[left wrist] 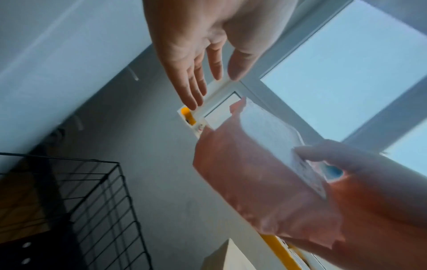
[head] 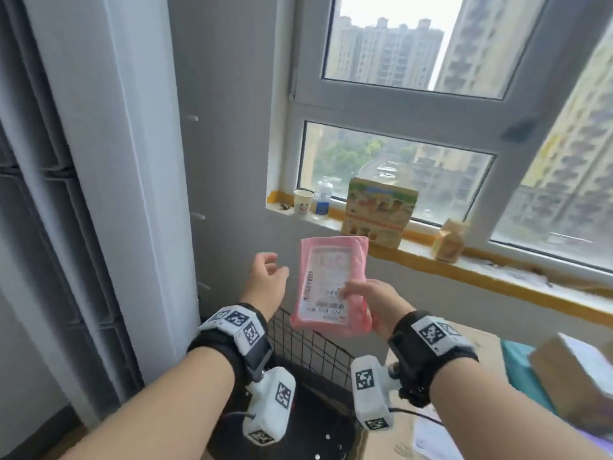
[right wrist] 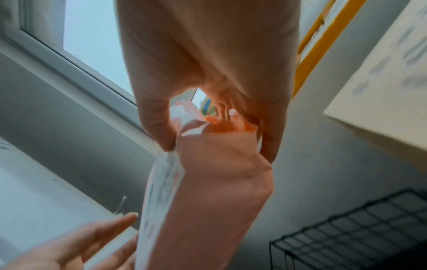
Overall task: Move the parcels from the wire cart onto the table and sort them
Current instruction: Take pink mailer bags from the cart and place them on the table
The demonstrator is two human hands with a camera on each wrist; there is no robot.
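A flat pink parcel [head: 331, 283] with a white shipping label stands upright in the air above the black wire cart [head: 311, 346]. My right hand [head: 368, 300] pinches its lower right part, thumb on the label, fingers behind; the right wrist view shows the same grip on the pink parcel [right wrist: 215, 182]. My left hand [head: 268, 277] hovers just left of the parcel with relaxed fingers, touching nothing. In the left wrist view, the left hand [left wrist: 208, 60] is spread and apart from the parcel [left wrist: 254, 173].
A cardboard-covered table [head: 408, 429] at lower right carries a teal parcel [head: 520, 373] and a brown box [head: 577, 386]. The windowsill [head: 491, 270] holds a paper cup [head: 303, 201], a bottle [head: 323, 197], a printed carton [head: 378, 210] and a small carton [head: 449, 240]. A grey curtain [head: 83, 194] hangs at left.
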